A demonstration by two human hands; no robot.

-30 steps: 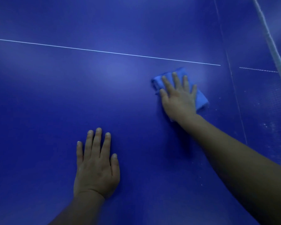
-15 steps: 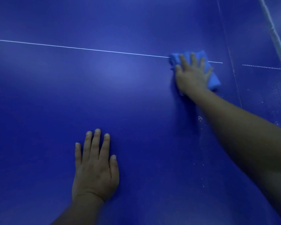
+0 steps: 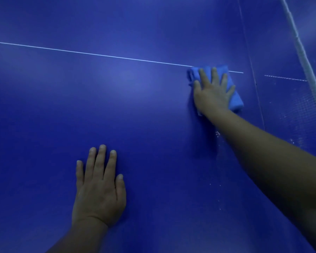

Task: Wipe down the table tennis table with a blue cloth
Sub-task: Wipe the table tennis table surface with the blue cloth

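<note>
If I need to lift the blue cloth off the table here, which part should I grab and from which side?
Probably the right edge of the blue cloth, coming from the net side. It lies folded flat under the right hand, and only that thick edge and the far corners stick out.

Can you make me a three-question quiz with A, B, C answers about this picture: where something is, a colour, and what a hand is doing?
1. Where is the cloth?
A. On the white line, near the net
B. Under the left hand
C. Hanging on the net

2. What colour is the table?
A. Green
B. Blue
C. Red

3. What is the left hand doing?
A. Gripping the cloth
B. Making a fist
C. Resting flat on the table

Answers:
1. A, the cloth covers part of the line, just short of the net.
2. B, the whole top is deep blue.
3. C, its fingers lie straight on bare table; the right hand presses the cloth.
</note>
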